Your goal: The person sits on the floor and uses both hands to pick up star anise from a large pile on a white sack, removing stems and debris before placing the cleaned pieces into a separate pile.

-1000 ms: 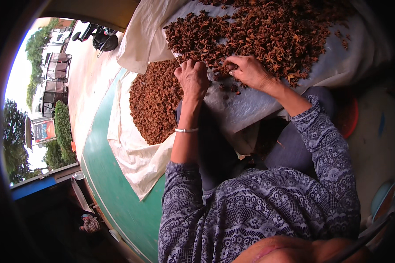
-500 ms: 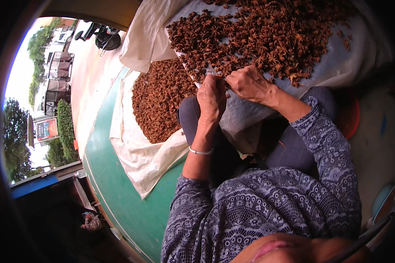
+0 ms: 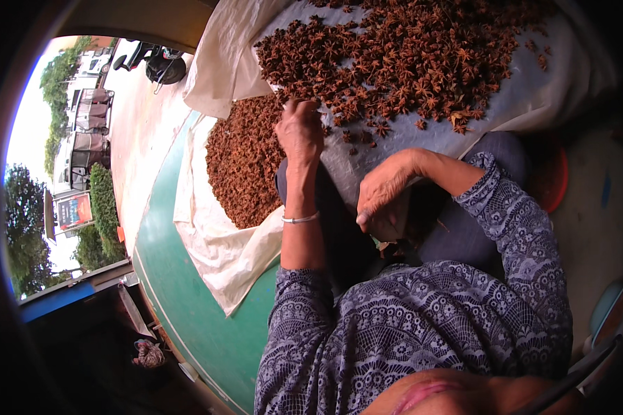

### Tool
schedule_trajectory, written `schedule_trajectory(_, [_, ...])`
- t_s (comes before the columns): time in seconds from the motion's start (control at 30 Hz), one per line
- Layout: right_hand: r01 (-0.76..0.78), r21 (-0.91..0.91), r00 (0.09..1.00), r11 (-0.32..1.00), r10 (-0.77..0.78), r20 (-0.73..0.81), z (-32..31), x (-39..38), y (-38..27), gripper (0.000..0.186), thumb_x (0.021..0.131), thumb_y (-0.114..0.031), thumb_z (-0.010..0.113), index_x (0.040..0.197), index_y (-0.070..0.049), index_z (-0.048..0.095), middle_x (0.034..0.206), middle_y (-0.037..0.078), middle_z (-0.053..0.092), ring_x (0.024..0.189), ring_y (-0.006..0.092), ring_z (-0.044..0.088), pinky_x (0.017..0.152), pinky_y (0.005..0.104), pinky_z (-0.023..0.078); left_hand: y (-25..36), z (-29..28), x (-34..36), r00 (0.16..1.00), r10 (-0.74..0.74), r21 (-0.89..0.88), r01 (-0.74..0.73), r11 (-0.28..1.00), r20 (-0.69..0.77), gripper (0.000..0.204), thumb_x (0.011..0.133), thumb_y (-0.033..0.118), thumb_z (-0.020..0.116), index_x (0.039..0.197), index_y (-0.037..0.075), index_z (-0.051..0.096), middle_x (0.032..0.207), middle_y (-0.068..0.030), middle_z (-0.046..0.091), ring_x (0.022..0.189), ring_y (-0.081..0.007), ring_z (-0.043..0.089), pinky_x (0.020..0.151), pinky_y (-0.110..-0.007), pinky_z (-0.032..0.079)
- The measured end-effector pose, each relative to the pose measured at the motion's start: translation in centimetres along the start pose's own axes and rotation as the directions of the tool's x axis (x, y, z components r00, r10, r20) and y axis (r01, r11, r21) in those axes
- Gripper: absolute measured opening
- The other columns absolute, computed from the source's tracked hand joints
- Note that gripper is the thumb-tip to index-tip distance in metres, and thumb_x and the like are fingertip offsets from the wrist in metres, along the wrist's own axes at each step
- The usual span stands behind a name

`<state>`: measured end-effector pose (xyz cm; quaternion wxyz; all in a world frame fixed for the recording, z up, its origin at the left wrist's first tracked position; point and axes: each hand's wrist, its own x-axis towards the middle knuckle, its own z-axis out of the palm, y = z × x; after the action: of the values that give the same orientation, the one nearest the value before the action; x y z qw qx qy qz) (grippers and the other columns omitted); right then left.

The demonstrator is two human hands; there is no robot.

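My left hand is over the near left edge of the spread of star anise, beside the lower, finer-looking brown heap. Its fingers are curled in, and whatever they hold is hidden. Between my knees, my right hand hangs low over a dark opening, with its fingers pointing down and loosely apart. Nothing shows in it, though the fingertips lie partly in shadow. The star anise lies on a pale plastic sheet in front of me, with several loose pieces near its front edge.
A whitish cloth lies under the left heap, on a green floor. A red round container stands beyond my right knee. At the far left are a parked motorbike and hedges.
My hands, together at the near edge of the star anise before, have parted. The left has moved left and slightly up; the right has dropped toward my lap.
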<state>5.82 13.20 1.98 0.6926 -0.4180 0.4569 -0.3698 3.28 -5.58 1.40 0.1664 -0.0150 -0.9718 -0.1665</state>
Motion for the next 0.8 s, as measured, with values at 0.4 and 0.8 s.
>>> schedule_trajectory(0.4, [-0.358, -0.689, 0.217, 0.630, -0.661, -0.718, -4.8, -2.8, 1.3, 0.043, 0.078, -0.003, 0.061, 0.119, -0.009, 0.051, 0.078, 0.017, 0.063, 0.072, 0.0329, 0.063, 0.059, 0.0399, 0.050, 2.2, 0.0, -1.0, 0.931, -0.066, -0.766, 0.335, 0.548, 0.360, 0.018, 0.082, 0.003, 0.063, 0.098, -0.005, 0.062, 0.088, -0.0073, 0.065, 0.079, -0.0132, 0.060, 0.073, -0.025, 0.048])
schedule_trajectory(0.8, [0.234, -0.194, 0.874, 0.953, -0.294, -0.386, -1.7, -1.7, -0.9, 0.014, 0.083, -0.017, 0.062, 0.083, -0.004, 0.066, 0.062, 0.003, 0.062, 0.053, 0.0122, 0.058, 0.048, 0.0259, 0.046, 0.3, -0.8, -0.9, 0.932, 0.181, 0.225, -0.112, 0.968, -0.315, 0.020, 0.076, 0.014, 0.071, 0.092, 0.008, 0.060, 0.079, -0.0079, 0.062, 0.072, -0.0232, 0.059, 0.074, -0.036, 0.042])
